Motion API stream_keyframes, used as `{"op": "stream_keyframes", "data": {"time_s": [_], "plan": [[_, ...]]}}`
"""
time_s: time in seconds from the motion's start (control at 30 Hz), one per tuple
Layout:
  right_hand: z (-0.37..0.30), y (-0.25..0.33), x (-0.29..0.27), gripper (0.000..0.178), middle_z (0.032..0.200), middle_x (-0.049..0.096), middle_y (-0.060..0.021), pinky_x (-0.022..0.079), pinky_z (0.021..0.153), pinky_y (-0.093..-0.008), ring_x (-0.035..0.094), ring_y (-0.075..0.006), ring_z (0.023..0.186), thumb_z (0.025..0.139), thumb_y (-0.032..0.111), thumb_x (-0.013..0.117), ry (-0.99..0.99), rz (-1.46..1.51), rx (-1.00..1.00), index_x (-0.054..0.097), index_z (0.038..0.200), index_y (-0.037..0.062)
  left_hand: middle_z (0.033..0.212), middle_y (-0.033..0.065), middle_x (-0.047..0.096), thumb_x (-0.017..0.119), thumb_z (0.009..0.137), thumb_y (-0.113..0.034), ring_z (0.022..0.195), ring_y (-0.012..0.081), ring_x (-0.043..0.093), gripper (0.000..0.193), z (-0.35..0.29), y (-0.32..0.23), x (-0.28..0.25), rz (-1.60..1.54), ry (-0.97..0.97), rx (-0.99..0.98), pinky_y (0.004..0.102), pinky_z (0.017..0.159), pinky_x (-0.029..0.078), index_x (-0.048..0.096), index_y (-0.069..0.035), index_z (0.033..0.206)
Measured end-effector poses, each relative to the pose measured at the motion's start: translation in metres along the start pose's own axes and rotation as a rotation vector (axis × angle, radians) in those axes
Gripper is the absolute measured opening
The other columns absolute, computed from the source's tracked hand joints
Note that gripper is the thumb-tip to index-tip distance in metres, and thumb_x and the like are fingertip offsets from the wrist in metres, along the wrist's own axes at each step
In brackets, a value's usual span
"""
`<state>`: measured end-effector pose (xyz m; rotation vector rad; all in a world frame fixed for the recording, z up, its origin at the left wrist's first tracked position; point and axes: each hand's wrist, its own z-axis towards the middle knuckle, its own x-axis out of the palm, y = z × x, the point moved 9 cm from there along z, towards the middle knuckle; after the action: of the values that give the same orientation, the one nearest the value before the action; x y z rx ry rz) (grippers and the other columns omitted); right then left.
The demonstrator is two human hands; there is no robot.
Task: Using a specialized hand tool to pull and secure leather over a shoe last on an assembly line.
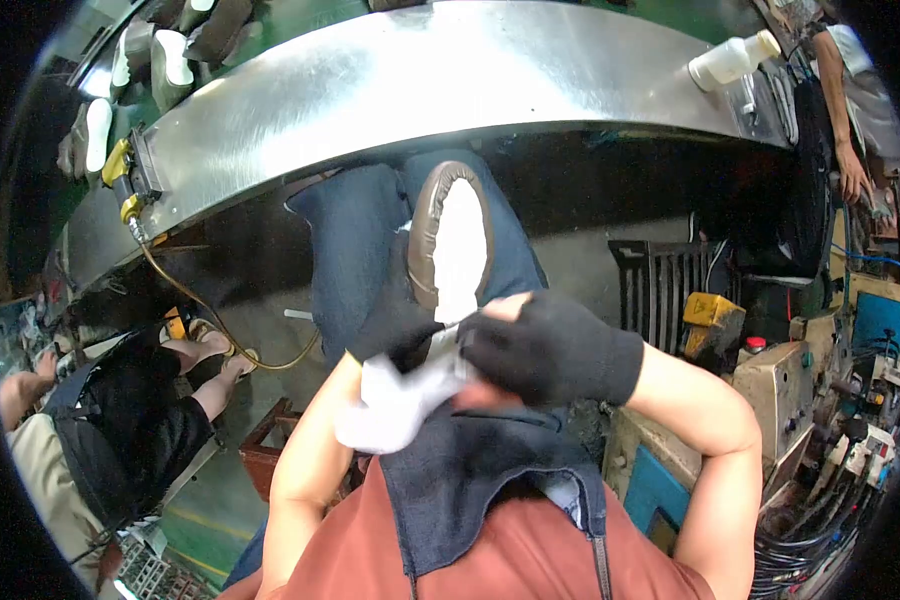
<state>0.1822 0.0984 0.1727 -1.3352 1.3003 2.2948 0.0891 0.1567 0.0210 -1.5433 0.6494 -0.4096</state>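
Observation:
A brown shoe upper (425, 240), its white underside (462, 235) facing up, lies toe away from me over my thighs. At its near end are both my hands, in black gloves with bare fingertips. My right hand (540, 350) is closed, its fingers curled around a whitish, motion-smeared piece (385, 405) whose kind I cannot make out. This piece stretches leftward, in front of my left wrist. Beside the shoe's near left side, my left hand (398, 330) is mostly covered, and its fingers do not show.
A curved metal bench (390, 80) runs across ahead, bearing a yellow air tool (122, 180) with a hose (185, 290) and a pale bottle (732, 62). White-soled shoes (170, 65) stand at far left. People sit left and right. Machinery (775, 395) and a yellow box (712, 318) are at right.

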Motion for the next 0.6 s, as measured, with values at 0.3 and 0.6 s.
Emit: {"op": "stream_keyframes", "data": {"time_s": [0.3, 0.6], "plan": [[-0.015, -0.006, 0.027, 0.039, 0.083, 0.065, -0.0208, 0.052, 0.063, -0.0436, 0.066, -0.0366, 0.075, 0.096, 0.041, 0.059, -0.038, 0.405, 0.066, 0.063, 0.087, 0.0027, 0.152, 0.0246, 0.034, 0.083, 0.08, -0.024, 0.137, 0.0343, 0.042, 0.114, -0.013, 0.008, 0.003, 0.169, -0.009, -0.096, 0.0432, 0.119, 0.029, 0.0, 0.0, 0.155], [-0.036, -0.008, 0.045, 0.039, 0.082, 0.063, -0.0147, 0.053, 0.065, -0.0441, 0.066, -0.0341, 0.074, 0.095, 0.043, 0.06, 0.047, 0.144, -0.118, 0.061, 0.087, 0.0047, 0.156, 0.0282, 0.026, 0.086, 0.074, -0.028, 0.146, 0.039, 0.029, 0.103, -0.028, 0.015, 0.005, 0.553, 0.018, 0.133, 0.0441, 0.121, 0.023, 0.024, -0.001, 0.152]]}}
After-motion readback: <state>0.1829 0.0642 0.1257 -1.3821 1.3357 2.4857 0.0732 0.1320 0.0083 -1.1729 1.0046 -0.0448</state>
